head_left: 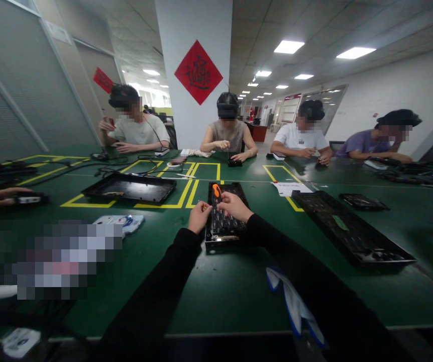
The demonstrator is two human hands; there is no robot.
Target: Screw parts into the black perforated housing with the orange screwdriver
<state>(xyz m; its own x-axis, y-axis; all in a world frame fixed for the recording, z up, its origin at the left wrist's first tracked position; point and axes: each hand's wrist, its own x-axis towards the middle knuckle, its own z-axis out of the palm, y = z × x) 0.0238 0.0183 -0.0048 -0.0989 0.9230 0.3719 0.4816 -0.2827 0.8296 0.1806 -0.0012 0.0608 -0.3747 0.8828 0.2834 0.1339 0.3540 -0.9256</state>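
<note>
My right hand (235, 207) is closed round a screwdriver (217, 191) with an orange and black handle, its handle tilted up over a black tray (209, 243). My left hand (199, 218) is at the tray's left edge with its fingertips pinched together. A small part may be between them, but it is too small to name. Many small dark pieces lie in the tray, and a pale brownish strip (227, 238) rests near its front edge.
A wide black tray (133, 187) stands at the left, a long one (355, 231) at the right. Blue-edged white gloves (295, 301) lie by my right forearm. A paper sheet (291, 188) is beyond. Several people sit opposite; another person's hand (9, 194) shows at far left.
</note>
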